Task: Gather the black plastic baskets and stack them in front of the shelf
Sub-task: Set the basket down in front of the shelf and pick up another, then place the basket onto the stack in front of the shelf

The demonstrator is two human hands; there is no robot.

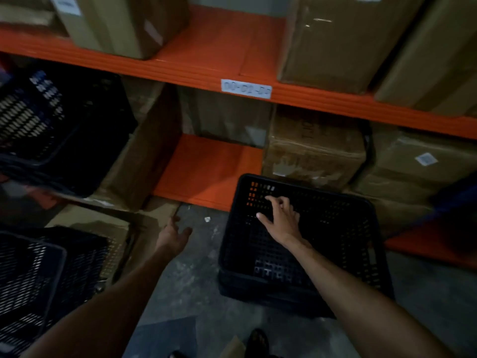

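Note:
A black plastic basket (pixel 335 228) sits on the concrete floor right of centre, in front of the orange shelf (pixel 206 71), seemingly nested on another basket below. My right hand (pixel 280 219) reaches into it with fingers spread, touching its far inner wall. My left hand (pixel 174 235) hovers open over the floor, empty. Another black basket (pixel 59 130) rests tilted on the lower shelf at the left. A further black basket (pixel 38 280) lies at the bottom left on flattened cardboard.
Brown cardboard boxes (pixel 335 40) fill both shelf levels. An orange gap (pixel 206 169) in the lower shelf lies between boxes. Flattened cardboard (pixel 103 220) covers the floor at the left. My shoe (pixel 256 342) shows at the bottom edge.

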